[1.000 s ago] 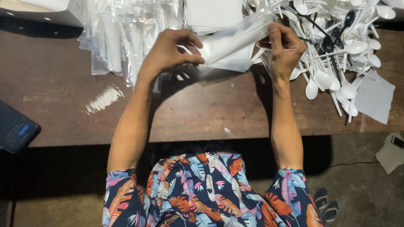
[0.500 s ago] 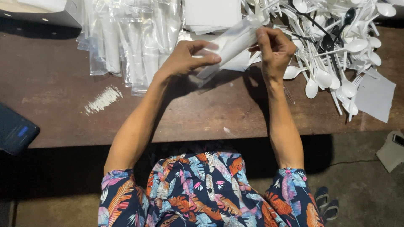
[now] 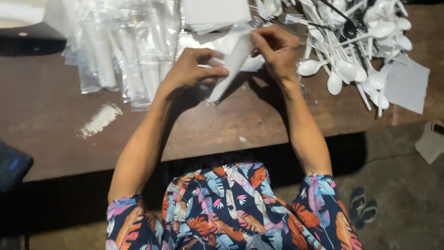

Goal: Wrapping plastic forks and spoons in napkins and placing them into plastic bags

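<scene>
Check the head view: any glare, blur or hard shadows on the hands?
Head view: glare on the clear plastic bags; white spoons near blown out. Left hand and right hand slightly soft on the white packet, casting dark shadows on the wooden table. Floor dim.

A dark brown wooden table (image 3: pixel 231 125) is covered at the upper left of the frame by clear plastic sleeves (image 3: pixel 115 51) and at the upper right by white plastic spoons (image 3: pixel 351 60), with a white powdery smear (image 3: pixel 99 119) lying at the left.
</scene>
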